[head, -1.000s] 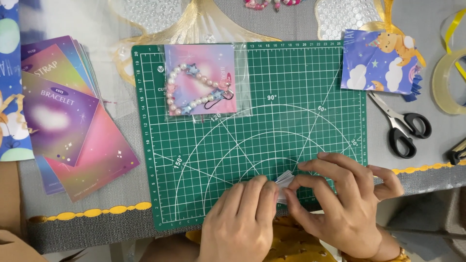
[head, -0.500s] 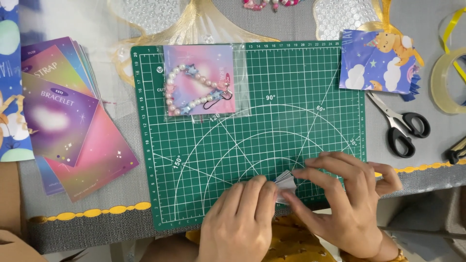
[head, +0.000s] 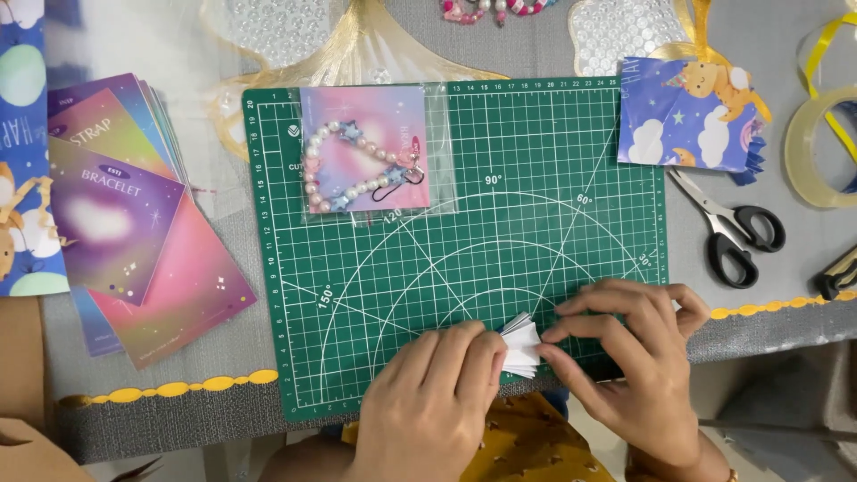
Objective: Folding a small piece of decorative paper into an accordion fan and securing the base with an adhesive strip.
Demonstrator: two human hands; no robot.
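Note:
Both hands meet at the near edge of a green cutting mat [head: 553, 161]. My left hand [head: 428, 402] and my right hand [head: 634, 366] pinch a small white pleated paper piece [head: 521, 344] between their fingertips, its folds fanned out. Much of the paper is hidden under the fingers. At the mat's far left lies a clear bag with a pink card and a bead bracelet [head: 366, 152].
A fanned stack of pink and purple cards [head: 134, 223] lies left of the mat. Black-handled scissors [head: 732, 228], a blue patterned paper packet [head: 687, 112] and a clear tape roll [head: 817, 147] sit on the right. Bubble wrap and ribbon lie at the back.
The hands have shifted slightly and the white paper's pleats now show more, fanned between the fingertips. Nothing else on the table moved.

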